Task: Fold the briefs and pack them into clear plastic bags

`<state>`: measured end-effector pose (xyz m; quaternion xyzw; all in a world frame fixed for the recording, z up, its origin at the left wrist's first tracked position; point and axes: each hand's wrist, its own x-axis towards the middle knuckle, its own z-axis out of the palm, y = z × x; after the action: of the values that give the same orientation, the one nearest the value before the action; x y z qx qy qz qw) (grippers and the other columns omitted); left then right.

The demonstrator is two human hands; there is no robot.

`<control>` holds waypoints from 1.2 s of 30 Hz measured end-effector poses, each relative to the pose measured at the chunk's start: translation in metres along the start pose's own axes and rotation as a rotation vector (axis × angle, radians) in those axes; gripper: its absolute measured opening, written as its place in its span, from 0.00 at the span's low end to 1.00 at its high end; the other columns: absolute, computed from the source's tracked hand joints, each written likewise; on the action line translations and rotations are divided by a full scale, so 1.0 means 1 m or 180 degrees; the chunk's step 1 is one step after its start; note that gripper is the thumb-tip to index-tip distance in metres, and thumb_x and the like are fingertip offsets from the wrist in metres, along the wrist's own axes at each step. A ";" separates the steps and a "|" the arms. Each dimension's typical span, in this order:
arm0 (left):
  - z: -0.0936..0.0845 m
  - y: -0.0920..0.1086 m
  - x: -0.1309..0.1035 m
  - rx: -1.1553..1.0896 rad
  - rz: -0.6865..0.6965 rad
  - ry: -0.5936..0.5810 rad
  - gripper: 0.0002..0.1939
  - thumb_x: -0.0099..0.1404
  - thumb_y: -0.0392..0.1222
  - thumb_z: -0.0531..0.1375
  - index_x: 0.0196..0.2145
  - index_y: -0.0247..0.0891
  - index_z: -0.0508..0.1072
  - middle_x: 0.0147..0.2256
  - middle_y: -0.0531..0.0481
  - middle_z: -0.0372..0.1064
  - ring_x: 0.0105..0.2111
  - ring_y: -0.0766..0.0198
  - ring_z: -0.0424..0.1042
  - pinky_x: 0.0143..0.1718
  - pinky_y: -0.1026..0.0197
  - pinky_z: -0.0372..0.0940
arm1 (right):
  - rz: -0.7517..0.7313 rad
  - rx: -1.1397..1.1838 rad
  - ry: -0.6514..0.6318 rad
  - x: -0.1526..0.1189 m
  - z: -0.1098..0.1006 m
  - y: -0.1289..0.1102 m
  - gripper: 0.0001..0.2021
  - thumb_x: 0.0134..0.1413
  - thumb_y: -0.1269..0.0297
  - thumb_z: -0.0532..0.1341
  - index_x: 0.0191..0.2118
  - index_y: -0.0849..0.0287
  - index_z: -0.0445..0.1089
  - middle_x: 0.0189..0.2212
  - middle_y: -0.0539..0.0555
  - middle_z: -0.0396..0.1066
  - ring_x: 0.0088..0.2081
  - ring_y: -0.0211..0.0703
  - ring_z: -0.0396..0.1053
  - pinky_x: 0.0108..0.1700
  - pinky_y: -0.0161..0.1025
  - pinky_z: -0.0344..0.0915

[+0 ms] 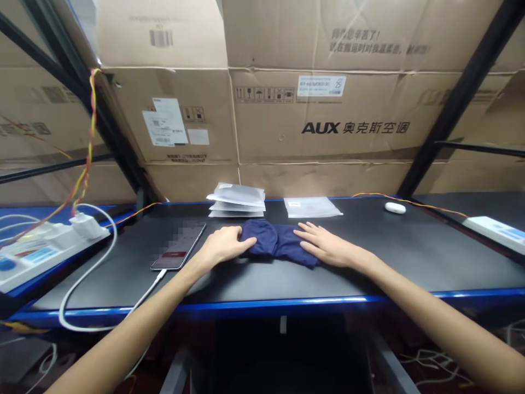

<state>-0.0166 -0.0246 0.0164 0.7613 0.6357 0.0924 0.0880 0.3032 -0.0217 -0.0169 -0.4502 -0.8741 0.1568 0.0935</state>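
Note:
A navy blue cloth, partly folded or rolled, lies on the black table mat in the middle. My left hand grips its left end, the thumb on top and the other fingers behind it. On the right end rests my right hand, palm down with its fingers spread over the fabric. Just behind the cloth, a stack of translucent plastic bags lies to the left, and a single flat bag lies to the right.
A phone with a white charging cable lies left of my left hand. Power strips stand at both sides. A small white case sits at the back right. Cardboard boxes wall off the back, between black metal posts.

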 end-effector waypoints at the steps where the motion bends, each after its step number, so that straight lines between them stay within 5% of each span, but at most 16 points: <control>1: 0.001 0.000 0.002 -0.0135 0.0070 0.0029 0.23 0.62 0.65 0.53 0.28 0.41 0.70 0.31 0.47 0.76 0.31 0.53 0.74 0.32 0.58 0.61 | -0.0001 0.0020 0.0002 -0.001 -0.001 -0.001 0.33 0.67 0.40 0.44 0.70 0.51 0.53 0.72 0.55 0.39 0.72 0.58 0.34 0.70 0.60 0.37; 8: -0.003 0.000 0.015 -0.0898 0.0198 0.0513 0.11 0.59 0.50 0.59 0.35 0.41 0.70 0.34 0.51 0.76 0.35 0.56 0.74 0.36 0.58 0.65 | 0.0184 0.0353 0.0209 -0.025 -0.012 0.009 0.34 0.67 0.40 0.43 0.72 0.49 0.43 0.73 0.51 0.34 0.71 0.53 0.38 0.71 0.53 0.40; 14: -0.006 0.045 0.011 -0.1326 0.0925 0.1096 0.16 0.62 0.48 0.61 0.46 0.42 0.70 0.42 0.49 0.76 0.40 0.57 0.75 0.43 0.57 0.67 | 0.0501 0.0062 0.0212 -0.046 -0.011 0.031 0.37 0.66 0.39 0.43 0.70 0.58 0.53 0.71 0.59 0.45 0.71 0.55 0.39 0.71 0.56 0.38; 21: 0.032 0.084 -0.009 -0.0407 0.2470 0.0327 0.18 0.66 0.47 0.60 0.53 0.42 0.72 0.57 0.44 0.68 0.58 0.51 0.67 0.58 0.52 0.63 | 0.0524 -0.0065 0.0271 -0.047 -0.009 0.029 0.36 0.66 0.39 0.44 0.69 0.59 0.55 0.70 0.61 0.47 0.71 0.55 0.41 0.71 0.57 0.40; 26: 0.032 0.070 -0.012 -0.0515 0.2485 -0.0007 0.26 0.71 0.54 0.56 0.62 0.41 0.65 0.64 0.41 0.59 0.64 0.52 0.60 0.64 0.52 0.57 | 0.0480 -0.0021 0.0393 -0.045 -0.006 0.033 0.36 0.66 0.39 0.45 0.67 0.60 0.58 0.69 0.61 0.50 0.70 0.58 0.44 0.70 0.58 0.42; 32: 0.026 0.023 -0.007 -0.0598 0.1973 -0.0159 0.31 0.74 0.58 0.47 0.68 0.41 0.56 0.68 0.47 0.52 0.68 0.58 0.52 0.69 0.55 0.49 | 0.0122 0.0396 0.0881 -0.027 -0.012 0.013 0.31 0.68 0.42 0.45 0.68 0.51 0.56 0.69 0.54 0.51 0.70 0.51 0.46 0.71 0.53 0.43; 36: 0.033 -0.009 0.001 -0.0311 0.1562 -0.0344 0.34 0.73 0.62 0.44 0.69 0.40 0.53 0.70 0.46 0.45 0.70 0.56 0.44 0.70 0.51 0.42 | -0.0371 0.0387 0.0593 -0.004 -0.015 -0.012 0.29 0.65 0.42 0.51 0.68 0.44 0.56 0.71 0.48 0.46 0.72 0.54 0.36 0.71 0.58 0.39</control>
<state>-0.0167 -0.0229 -0.0174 0.8915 0.4210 0.1007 0.1335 0.3006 -0.0287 0.0012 -0.4047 -0.8752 0.1613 0.2104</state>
